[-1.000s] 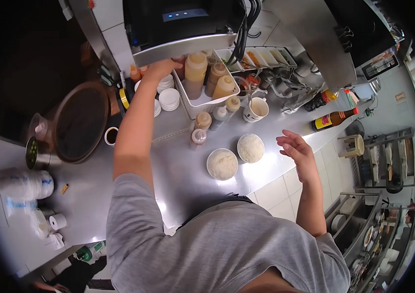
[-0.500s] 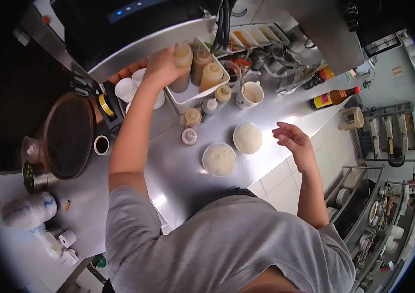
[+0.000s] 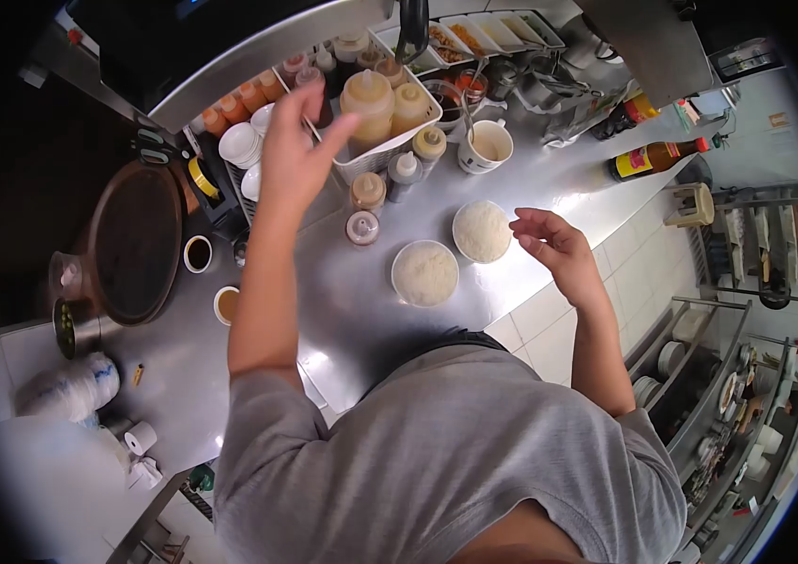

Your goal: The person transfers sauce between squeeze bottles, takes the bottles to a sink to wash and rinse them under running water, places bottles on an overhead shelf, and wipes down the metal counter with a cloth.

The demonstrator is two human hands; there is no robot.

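My left hand (image 3: 292, 155) is at the left side of a white basket (image 3: 388, 146) of squeeze bottles. Its thumb is spread from the fingers, which lie beside a dark bottle (image 3: 312, 86), and nothing shows in its grasp. A large yellowish squeeze bottle (image 3: 368, 105) stands in the basket, just right of the thumb. Loosely curled and holding nothing, my right hand (image 3: 563, 256) hovers by the right edge of a bowl of rice (image 3: 483, 232). A second bowl of rice (image 3: 425, 274) sits to its left, nearer my body.
Several small squeeze bottles, one with a white cap (image 3: 405, 167), stand before the basket. A mug (image 3: 485, 148) with a utensil is to their right. Farther right lies a yellow-labelled bottle (image 3: 653, 160). At left are a round dark tray (image 3: 136, 244) and a sauce cup (image 3: 198, 253).
My left hand has let go of the large squeeze bottle and shifted left, its thumb now apart. My right hand appears closer to the rice bowl. The whole view has shifted slightly.
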